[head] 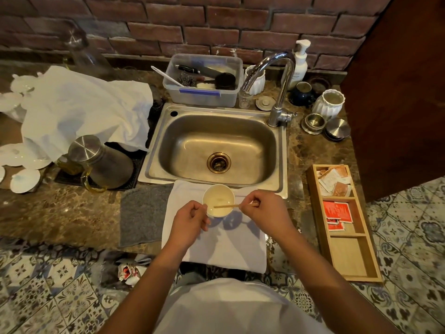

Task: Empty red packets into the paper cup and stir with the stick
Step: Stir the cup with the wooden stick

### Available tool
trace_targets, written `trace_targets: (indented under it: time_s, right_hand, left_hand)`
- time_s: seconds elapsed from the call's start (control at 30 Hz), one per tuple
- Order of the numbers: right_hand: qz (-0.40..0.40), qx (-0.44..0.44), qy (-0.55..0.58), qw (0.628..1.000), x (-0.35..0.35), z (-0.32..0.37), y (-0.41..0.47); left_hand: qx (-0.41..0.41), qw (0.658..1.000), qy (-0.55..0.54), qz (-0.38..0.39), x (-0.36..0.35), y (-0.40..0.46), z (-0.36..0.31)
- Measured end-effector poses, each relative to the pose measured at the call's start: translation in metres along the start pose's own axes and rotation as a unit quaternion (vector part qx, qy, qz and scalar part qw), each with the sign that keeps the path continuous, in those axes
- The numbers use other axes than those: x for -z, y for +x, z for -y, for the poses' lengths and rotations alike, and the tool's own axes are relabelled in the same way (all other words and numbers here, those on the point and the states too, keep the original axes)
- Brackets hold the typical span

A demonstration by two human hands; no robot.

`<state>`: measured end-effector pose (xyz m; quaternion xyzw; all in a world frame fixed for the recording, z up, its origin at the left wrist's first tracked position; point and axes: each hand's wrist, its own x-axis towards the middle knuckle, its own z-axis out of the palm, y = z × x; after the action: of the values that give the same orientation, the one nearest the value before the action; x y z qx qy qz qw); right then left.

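Note:
A white paper cup [218, 190] stands upright on a white cloth [231, 247] at the counter's front edge, just before the sink. My left hand [190, 219] grips the cup's left side. My right hand [262, 208] pinches a thin wooden stick [226, 206] whose far end reaches into the cup over pale liquid. Red packets [336, 214] lie in the middle compartment of a wooden tray [313, 189] to the right. Torn packets [334, 180] fill the tray's far compartment.
A steel sink [216, 150] with a tap [279, 92] lies behind the cup. A grey mat [142, 213] sits left of the white cloth, a lidded glass jug [101, 160] beyond it. Jars and a soap bottle [299, 63] crowd the right rear. Torn wrappers [127, 273] lie in a bin on the floor.

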<state>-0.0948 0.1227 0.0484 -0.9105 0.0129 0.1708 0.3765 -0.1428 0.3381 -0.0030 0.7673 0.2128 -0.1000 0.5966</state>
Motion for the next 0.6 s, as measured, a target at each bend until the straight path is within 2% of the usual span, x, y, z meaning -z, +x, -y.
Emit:
trace_targets:
  time_s: [0.13, 0.4, 0.6]
  right_hand:
    - [0.018, -0.012, -0.077, 0.997, -0.004, -0.004, 0.002]
    - [0.002, -0.020, -0.063, 0.998, -0.002, -0.002, 0.016]
    - [-0.027, -0.040, 0.066, 0.997, 0.001, 0.010, 0.029]
  left_hand:
    - [-0.002, 1.000, -0.001, 0.002, 0.001, 0.001, 0.001]
    - [-0.012, 1.000, 0.017, 0.018, 0.001, 0.001, 0.002]
    - [-0.018, 1.000, 0.019, 0.016, 0.000, -0.002, 0.001]
